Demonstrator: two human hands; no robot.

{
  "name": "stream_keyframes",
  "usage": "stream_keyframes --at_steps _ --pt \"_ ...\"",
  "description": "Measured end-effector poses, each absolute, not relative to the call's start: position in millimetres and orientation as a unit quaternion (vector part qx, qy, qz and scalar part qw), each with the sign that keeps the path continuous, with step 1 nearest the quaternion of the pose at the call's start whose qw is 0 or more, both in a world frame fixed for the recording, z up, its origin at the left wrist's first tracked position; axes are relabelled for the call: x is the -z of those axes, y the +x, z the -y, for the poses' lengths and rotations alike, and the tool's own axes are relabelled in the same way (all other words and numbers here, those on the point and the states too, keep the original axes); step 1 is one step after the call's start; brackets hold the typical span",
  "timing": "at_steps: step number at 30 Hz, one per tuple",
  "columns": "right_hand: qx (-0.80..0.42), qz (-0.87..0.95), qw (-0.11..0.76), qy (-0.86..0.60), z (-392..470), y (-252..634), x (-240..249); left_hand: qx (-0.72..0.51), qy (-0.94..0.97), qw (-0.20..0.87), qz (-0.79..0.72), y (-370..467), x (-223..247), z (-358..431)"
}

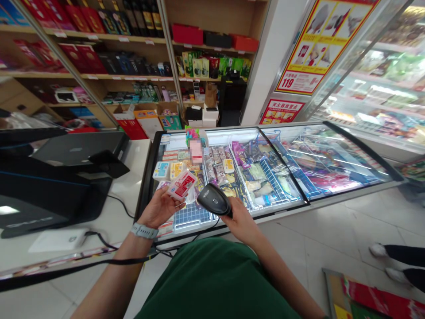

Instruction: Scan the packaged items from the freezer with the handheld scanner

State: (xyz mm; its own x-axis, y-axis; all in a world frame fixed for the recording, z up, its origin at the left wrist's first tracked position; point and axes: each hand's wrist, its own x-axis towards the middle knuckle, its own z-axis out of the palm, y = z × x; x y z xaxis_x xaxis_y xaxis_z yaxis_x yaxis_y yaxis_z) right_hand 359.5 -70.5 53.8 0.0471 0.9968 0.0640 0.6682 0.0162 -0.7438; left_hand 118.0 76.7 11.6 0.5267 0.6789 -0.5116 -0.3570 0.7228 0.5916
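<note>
My left hand (158, 208) holds up a small red and white packet (182, 185), tilted, over the near left corner of a glass-topped chest freezer (315, 201). A light grey band sits on that wrist. My right hand (241, 218) grips a black handheld barcode scanner (214, 200). The scanner's head sits just right of the packet, a few centimetres from it. Its cable runs down toward the counter on the left.
A black till screen (56, 177) stands on the white counter (133, 186) at the left. The freezer holds several packaged goods. Shelves of boxed goods fill the back wall. Another person's feet (385, 261) show on the tiled floor at the right.
</note>
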Motion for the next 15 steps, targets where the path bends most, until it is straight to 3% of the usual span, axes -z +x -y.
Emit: stream_keyframes --at_steps 15 --pt "-0.269 0.639 0.303 -0.654 67.9 367.7 -51.7 -0.305 0.220 0.843 -0.384 123.8 -12.2 -79.6"
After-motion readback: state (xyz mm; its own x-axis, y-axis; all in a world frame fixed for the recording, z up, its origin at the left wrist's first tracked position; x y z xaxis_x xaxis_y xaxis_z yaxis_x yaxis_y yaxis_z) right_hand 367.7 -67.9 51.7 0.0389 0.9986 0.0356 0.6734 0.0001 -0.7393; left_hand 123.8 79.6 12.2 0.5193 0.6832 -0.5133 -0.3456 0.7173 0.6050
